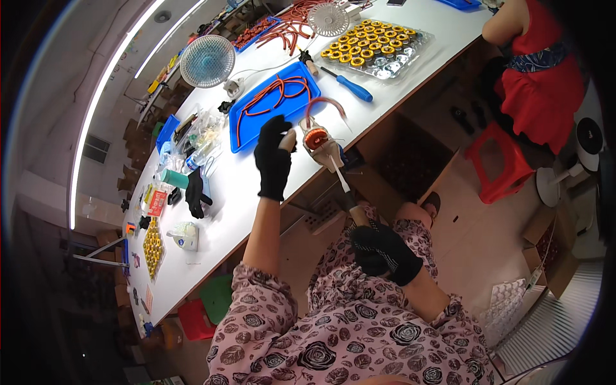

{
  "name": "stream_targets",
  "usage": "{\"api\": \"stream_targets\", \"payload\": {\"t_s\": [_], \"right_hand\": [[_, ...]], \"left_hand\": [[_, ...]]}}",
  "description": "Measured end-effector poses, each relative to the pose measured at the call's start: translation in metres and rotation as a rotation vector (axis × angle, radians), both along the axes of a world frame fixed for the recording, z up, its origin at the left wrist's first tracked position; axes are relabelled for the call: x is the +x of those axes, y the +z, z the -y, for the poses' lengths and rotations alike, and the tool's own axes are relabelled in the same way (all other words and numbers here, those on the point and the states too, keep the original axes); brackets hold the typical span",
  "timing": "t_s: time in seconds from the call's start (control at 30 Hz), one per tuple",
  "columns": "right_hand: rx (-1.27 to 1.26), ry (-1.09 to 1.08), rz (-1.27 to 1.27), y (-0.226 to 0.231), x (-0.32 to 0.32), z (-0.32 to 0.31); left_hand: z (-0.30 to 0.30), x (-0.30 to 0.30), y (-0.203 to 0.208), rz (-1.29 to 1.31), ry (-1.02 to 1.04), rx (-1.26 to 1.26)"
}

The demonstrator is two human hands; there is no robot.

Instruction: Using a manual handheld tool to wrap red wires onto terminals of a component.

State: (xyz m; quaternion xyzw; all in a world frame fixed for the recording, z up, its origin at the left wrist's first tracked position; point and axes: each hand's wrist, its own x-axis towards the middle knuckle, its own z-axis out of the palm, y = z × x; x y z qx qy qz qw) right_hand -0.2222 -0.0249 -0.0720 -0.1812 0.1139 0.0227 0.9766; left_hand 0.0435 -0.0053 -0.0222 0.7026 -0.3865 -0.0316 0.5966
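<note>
At the table's edge a ring-shaped coil [316,138] wound with copper-red wire sits in a metal holder [328,156]. A loose end of red wire [329,101] arcs up from it, slightly blurred. My left hand [274,157], in a black glove with some bare fingertips, is raised just left of the coil, its fingers bent, thumb apart and nothing visible in them. Lower right, my gloved right hand [387,253] grips a wooden-handled tool [346,188] with a pale metal shaft. The shaft points up at the holder, its tip by the coil's lower side.
Behind the coil lies a blue tray [262,123] with red wires. A blue-handled screwdriver [354,87] and a clear tray of yellow rings [366,45] are to its right. Fans [207,61] stand at the back. A cardboard box [410,160], a red stool [497,163] and a seated person [539,77] are right.
</note>
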Motion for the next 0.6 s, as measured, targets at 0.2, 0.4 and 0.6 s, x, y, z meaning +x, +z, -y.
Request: {"api": "stream_targets", "payload": {"t_s": [0.2, 0.4, 0.6], "right_hand": [[-0.01, 0.086, -0.183, 0.017, -0.056, 0.005], [-0.184, 0.156, -0.325, 0.004, -0.113, 0.014], [-1.13, -0.126, -0.514, -0.008, -0.081, 0.032]], "left_hand": [[-0.021, -0.037, -0.014, 1.062, -0.277, 0.376], [-0.009, -0.037, -0.018, 1.041, -0.305, 0.335], [0.007, -0.024, 0.013, 1.26, -0.304, 0.291]]}}
